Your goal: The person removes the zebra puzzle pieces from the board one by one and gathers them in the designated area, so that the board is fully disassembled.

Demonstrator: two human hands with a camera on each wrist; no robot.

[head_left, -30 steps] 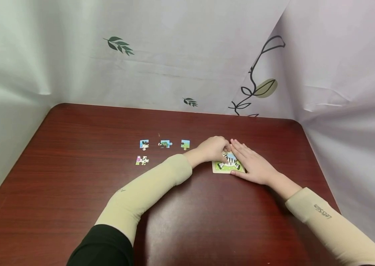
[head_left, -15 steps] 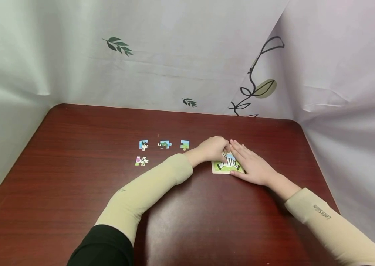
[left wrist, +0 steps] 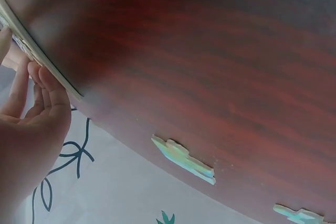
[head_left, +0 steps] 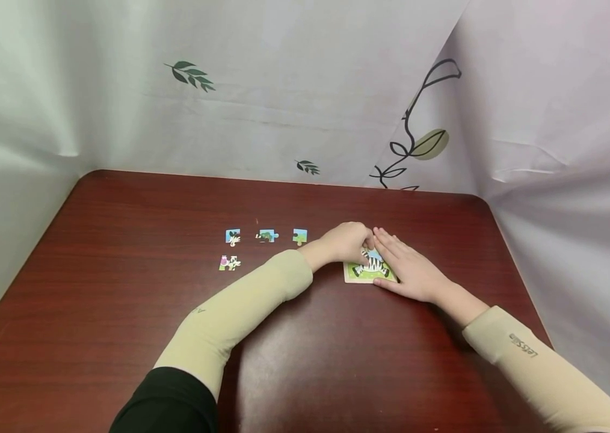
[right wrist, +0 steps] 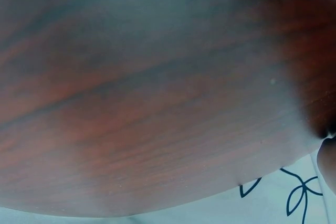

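Note:
A small framed jigsaw puzzle (head_left: pixel 356 276) with a zebra picture lies at the right of the table. My left hand (head_left: pixel 344 242) reaches over its upper left part, fingers bent and fingertips at the picture. In the left wrist view, the left hand's fingers (left wrist: pixel 50 80) touch the puzzle (left wrist: pixel 52 69); whether they pinch a piece is hidden. My right hand (head_left: pixel 408 264) rests along the puzzle's right side with straight fingers, the thumb at its lower edge. A sliver of the right hand (right wrist: pixel 328 163) shows in the right wrist view.
Loose jigsaw pieces lie left of the puzzle: a blue and white one (head_left: pixel 232 237), one with a dark green shape (head_left: pixel 268 236), a blue and green one (head_left: pixel 299 236), and a pink and white one (head_left: pixel 229 263) nearer. A patterned white curtain (head_left: pixel 261 120) hangs behind the table (head_left: pixel 148 210).
Both hands and the puzzle hold nearly the same place throughout. Only a slight shift of the head view shows.

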